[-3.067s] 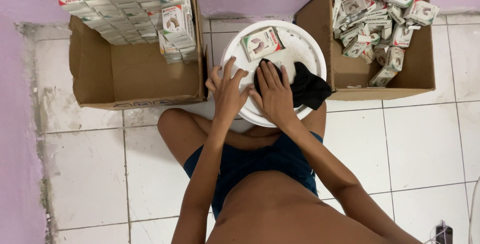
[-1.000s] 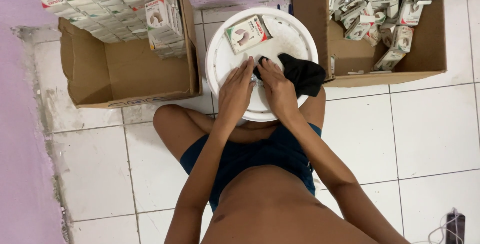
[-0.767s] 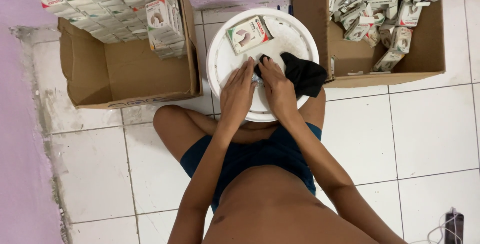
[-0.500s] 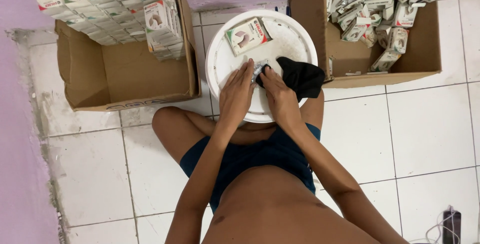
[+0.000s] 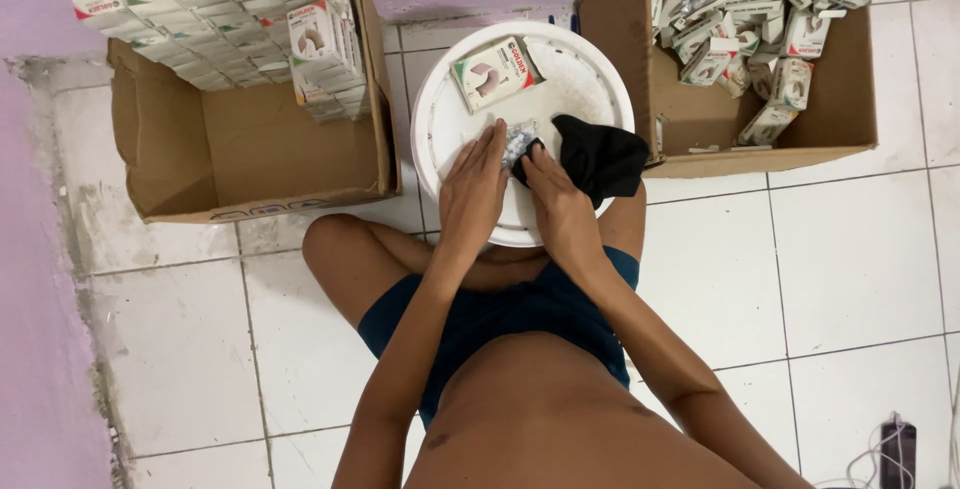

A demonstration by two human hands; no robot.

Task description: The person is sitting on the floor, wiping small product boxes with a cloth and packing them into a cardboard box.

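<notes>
Together, the left hand (image 5: 473,192) and right hand (image 5: 556,204) are pinching a small crinkled silvery packet (image 5: 519,140) between their fingertips, over the white round lid (image 5: 447,139). Just right of the packet a black cloth (image 5: 600,157) is draping over the rim. Farther up the lid, a small printed box (image 5: 494,73) is lying flat. Cardboard cartons of similar boxes are flanking the lid, the left carton (image 5: 250,154) stacked neatly, the right carton (image 5: 845,109) jumbled.

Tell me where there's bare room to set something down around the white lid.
Free: the left cardboard box's bare floor below its stacked small boxes, and floor tiles right of the knee. Crowded: the white lid under both hands, and the right cardboard box.
</notes>
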